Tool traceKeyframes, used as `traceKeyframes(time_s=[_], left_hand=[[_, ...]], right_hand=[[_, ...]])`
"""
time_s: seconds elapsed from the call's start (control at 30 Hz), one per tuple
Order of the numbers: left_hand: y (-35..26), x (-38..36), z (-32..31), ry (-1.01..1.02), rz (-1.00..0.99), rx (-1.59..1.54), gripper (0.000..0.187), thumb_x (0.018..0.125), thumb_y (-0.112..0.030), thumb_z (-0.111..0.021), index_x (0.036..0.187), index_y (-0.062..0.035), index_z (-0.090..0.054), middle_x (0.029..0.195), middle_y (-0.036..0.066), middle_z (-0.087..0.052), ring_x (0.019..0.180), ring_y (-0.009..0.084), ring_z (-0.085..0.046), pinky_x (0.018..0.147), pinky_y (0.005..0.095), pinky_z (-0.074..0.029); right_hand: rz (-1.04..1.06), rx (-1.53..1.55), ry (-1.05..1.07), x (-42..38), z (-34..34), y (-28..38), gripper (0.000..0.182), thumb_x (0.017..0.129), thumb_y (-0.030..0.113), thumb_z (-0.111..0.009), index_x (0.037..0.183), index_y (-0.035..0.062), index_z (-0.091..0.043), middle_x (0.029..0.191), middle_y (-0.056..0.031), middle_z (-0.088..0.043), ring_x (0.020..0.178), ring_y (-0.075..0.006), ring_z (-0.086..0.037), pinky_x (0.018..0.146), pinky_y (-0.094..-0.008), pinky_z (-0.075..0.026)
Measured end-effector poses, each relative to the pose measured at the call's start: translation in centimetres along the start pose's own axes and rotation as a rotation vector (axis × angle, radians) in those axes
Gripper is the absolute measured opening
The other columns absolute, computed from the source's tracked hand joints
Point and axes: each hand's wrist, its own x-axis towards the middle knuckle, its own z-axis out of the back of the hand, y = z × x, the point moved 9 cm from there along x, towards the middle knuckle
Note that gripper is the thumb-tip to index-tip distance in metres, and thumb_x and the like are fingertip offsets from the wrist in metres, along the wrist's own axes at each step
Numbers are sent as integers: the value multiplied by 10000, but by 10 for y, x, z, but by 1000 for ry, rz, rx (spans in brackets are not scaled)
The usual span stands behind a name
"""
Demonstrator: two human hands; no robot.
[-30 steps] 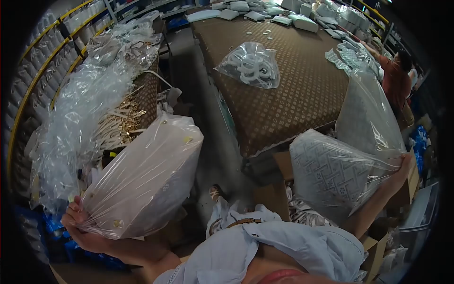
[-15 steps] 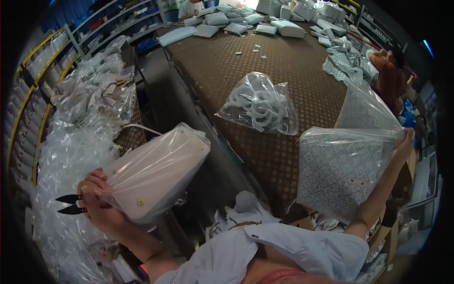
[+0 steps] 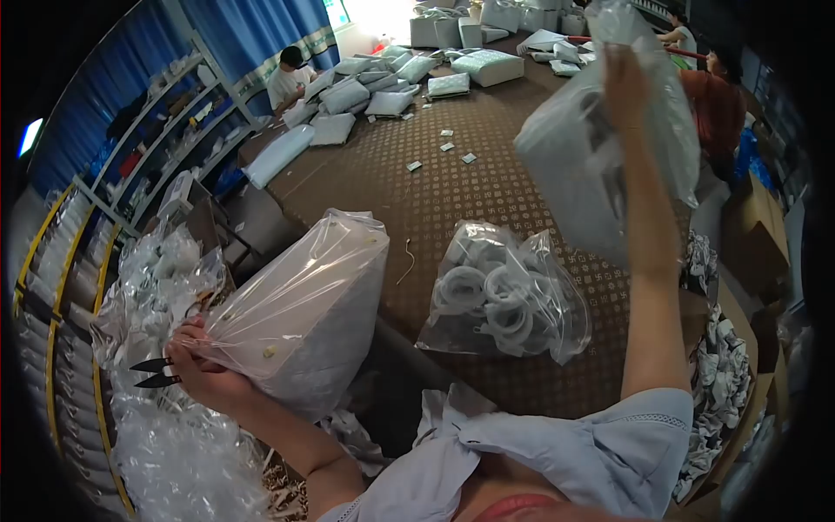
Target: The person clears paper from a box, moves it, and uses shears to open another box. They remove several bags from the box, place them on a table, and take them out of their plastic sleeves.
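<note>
My left hand (image 3: 204,370) grips the gathered end of a clear plastic bag with a pale, boxy item (image 3: 309,317) inside. Small black snips (image 3: 155,373) stick out from the same hand. My right hand (image 3: 624,83) is raised at the upper right, closed on another clear plastic bag (image 3: 578,165) that holds a pale item, partly hidden by my arm. Between the two, a clear bag of white rings (image 3: 504,300) lies on the brown patterned table (image 3: 496,178).
Wrapped packages (image 3: 365,91) are piled at the table's far side. Shelves (image 3: 204,96) and heaped clear plastic (image 3: 183,444) stand at left. Cardboard boxes (image 3: 755,235) and crumpled paper (image 3: 718,383) are at right. One person (image 3: 289,83) sits at the far left, others (image 3: 713,100) at the right.
My right hand has risen and moved inward with its bag, which has swung up over the table. My left hand still holds its bag and the snips. The camera view has shifted.
</note>
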Motion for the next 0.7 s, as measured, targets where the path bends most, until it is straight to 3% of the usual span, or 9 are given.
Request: traceKeyframes(time_s=[0.1,0.13,0.17,0.2,0.23,0.3,0.47,0.57,0.7], left_hand=[[76,20,-41,53,63,-76,276,858,-230,-451,666,-32,-476,648,60,-466,753,198,-476,839,366,-363],[103,28,-56,67,68,-94,276,858,-230,-451,666,-32,-476,648,60,-466,753,198,-476,839,366,-363],[130,37,-69,77,59,-102,280,858,-230,-451,661,-32,-475,646,60,-471,742,192,-478,827,361,-368],[156,46,-81,91,58,-105,284,858,-229,-451,655,-32,-475,644,60,-476,731,187,-480,816,357,-373],[175,54,-103,221,5,-179,291,858,-229,-450,648,-29,-477,648,60,-484,719,178,-479,809,351,-377],[212,70,-135,257,-61,-172,299,858,-226,-437,635,-29,-469,637,57,-480,718,187,-485,796,350,-381],[275,90,-207,197,-197,-85,302,858,-210,-404,627,-24,-460,631,65,-486,726,212,-507,740,338,-401],[329,48,-258,540,-361,-93,252,852,-150,-405,636,-36,-468,648,74,-523,757,238,-536,710,328,-412],[400,-45,-300,1008,-428,-1,176,818,-101,-481,654,-37,-470,701,85,-544,779,278,-551,675,347,-418]], right_hand=[[-281,278,634,-94,-137,43,156,842,244,-460,951,152,-523,631,-130,-559,572,-291,-577,499,-370,-454],[-141,435,562,-141,-171,67,160,821,221,-487,970,187,-534,637,-112,-558,584,-289,-577,496,-377,-448],[-79,347,704,-167,-181,99,145,798,194,-511,941,188,-533,677,-107,-565,611,-299,-576,509,-392,-448],[-246,367,801,-191,-192,120,114,763,192,-554,870,169,-524,674,-97,-564,619,-300,-576,530,-405,-452],[-179,512,773,-210,-193,151,107,747,182,-570,813,137,-498,628,-110,-554,592,-306,-572,537,-411,-448],[-201,565,1125,-290,-222,196,132,736,182,-583,788,113,-482,608,-128,-549,585,-319,-567,538,-423,-439],[-408,440,964,-289,-254,186,102,788,195,-511,773,100,-477,607,-138,-554,615,-326,-578,522,-415,-443],[-134,295,1334,-389,-311,195,134,781,252,-495,799,119,-489,641,-123,-577,651,-311,-597,536,-392,-464],[-331,456,1429,-401,-332,220,151,785,277,-484,886,183,-546,770,-113,-608,755,-309,-596,641,-407,-467]])
